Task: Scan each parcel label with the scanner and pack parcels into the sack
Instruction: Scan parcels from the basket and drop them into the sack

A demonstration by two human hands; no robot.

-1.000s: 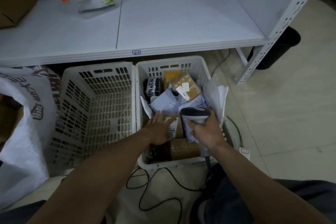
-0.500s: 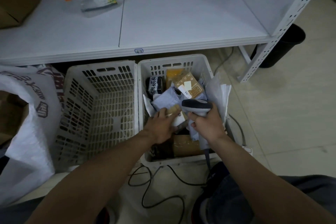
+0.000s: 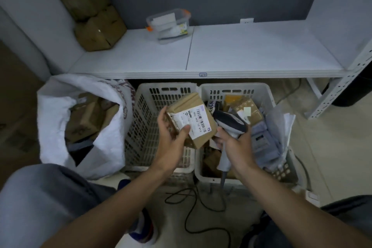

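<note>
Cardboard parcel (image 3: 193, 119) gripped by left hand (image 3: 173, 139); right hand (image 3: 234, 143) grips scanner (image 3: 229, 123).

Two baskets (image 3: 167, 87), one sack (image 3: 104, 147), one scanner (image 3: 231, 123)

Left grip (image 3: 172, 140), right grip (image 3: 234, 145) — both curled

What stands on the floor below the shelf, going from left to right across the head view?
white sack → empty basket → basket of parcels → black bin
</note>
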